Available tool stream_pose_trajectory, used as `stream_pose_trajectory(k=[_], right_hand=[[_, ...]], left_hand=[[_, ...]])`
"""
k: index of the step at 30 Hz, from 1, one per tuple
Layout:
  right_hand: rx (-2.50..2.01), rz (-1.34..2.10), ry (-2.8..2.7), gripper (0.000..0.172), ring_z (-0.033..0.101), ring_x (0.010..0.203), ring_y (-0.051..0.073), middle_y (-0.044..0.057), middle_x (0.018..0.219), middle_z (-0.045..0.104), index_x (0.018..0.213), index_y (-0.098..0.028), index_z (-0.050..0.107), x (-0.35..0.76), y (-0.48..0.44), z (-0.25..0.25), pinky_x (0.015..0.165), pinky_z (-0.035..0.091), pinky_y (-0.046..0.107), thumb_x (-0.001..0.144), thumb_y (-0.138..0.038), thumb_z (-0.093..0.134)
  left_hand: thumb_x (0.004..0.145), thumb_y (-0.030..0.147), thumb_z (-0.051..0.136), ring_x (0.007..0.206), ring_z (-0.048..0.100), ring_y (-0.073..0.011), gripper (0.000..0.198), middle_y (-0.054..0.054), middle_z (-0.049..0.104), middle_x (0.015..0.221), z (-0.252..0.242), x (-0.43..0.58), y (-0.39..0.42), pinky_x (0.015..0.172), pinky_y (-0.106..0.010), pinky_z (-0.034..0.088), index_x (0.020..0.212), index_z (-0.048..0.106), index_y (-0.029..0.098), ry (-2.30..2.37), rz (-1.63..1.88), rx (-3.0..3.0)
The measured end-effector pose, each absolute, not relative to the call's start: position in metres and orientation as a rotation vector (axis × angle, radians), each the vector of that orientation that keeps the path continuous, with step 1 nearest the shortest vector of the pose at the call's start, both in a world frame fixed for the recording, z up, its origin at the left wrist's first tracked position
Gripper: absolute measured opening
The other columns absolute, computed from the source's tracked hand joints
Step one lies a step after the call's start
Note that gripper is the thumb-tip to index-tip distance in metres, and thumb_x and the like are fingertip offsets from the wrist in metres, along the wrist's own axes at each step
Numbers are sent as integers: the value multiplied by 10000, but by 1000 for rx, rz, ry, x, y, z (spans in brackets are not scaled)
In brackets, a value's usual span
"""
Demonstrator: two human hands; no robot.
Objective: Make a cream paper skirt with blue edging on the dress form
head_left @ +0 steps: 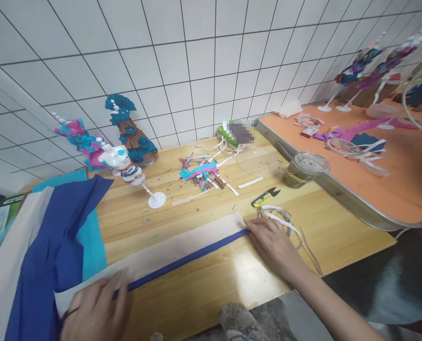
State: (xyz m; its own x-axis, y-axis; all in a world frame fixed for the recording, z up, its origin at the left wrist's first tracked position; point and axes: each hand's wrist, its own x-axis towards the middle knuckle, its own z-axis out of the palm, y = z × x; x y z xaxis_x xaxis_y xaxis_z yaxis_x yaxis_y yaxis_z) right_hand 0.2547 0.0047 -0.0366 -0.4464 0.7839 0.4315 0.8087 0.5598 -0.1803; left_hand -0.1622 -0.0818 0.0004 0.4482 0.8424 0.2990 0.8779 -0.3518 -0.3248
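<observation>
A long pale paper strip [182, 244] lies slantwise on the wooden table, with a narrow blue paper strip [193, 255] along its near edge. My right hand [271, 241] pinches the right end of the strips between thumb and fingers. Over their left end my left hand [99, 305] rests with fingers outstretched and apart, slightly blurred. Just beyond my right hand are a coil of white strip [277, 215] and green-handled thread snips [266, 196]. Sheets of dark blue crepe paper [59, 227] and turquoise paper [93, 241] are heaped on the left.
Two paper-dressed figures, one white-bodied [116, 158] and one brown and teal [134, 130], stand at the back left. Colourful paper scraps [200, 173] lie mid-table. A lidded jar [305, 168] stands beside an orange table [381, 189] holding more figures. A tiled wall [197, 61] rises behind.
</observation>
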Motion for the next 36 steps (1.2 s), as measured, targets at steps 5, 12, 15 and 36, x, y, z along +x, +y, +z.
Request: stream_pose_trajectory(k=[5, 12, 15, 36], right_hand=[[-1234, -58, -2392, 414, 566, 932, 231, 125, 1006, 662, 1322, -147, 426, 255, 11, -36, 802, 419, 417, 913, -89, 389], [-1247, -23, -2251, 381, 592, 871, 218, 91, 919, 678, 1291, -166, 453, 248, 16, -29, 744, 451, 372, 912, -137, 429], [-1268, 3, -2230, 361, 593, 873, 223, 93, 908, 676, 1270, -172, 479, 246, 18, -27, 747, 460, 379, 914, -149, 424], [-1153, 7, -2409, 383, 593, 894, 190, 100, 979, 674, 1294, -165, 473, 260, 19, -29, 804, 427, 384, 925, -102, 396]], left_hand=[[879, 182, 483, 845, 538, -188, 178, -68, 605, 880, 16, -42, -26, 765, -334, 446, 1012, 599, 157, -1603, -757, -2599], [812, 205, 594, 912, 518, -214, 221, -69, 579, 932, -7, 48, 23, 818, -382, 459, 1028, 589, 161, -1564, -588, -3008], [824, 196, 572, 891, 514, -213, 83, -62, 568, 881, -15, 58, 29, 805, -381, 452, 886, 618, 167, -1596, -543, -2989], [871, 145, 492, 789, 476, -204, 102, -51, 526, 794, -28, 54, 24, 690, -350, 430, 795, 557, 164, -1214, -387, -2850]])
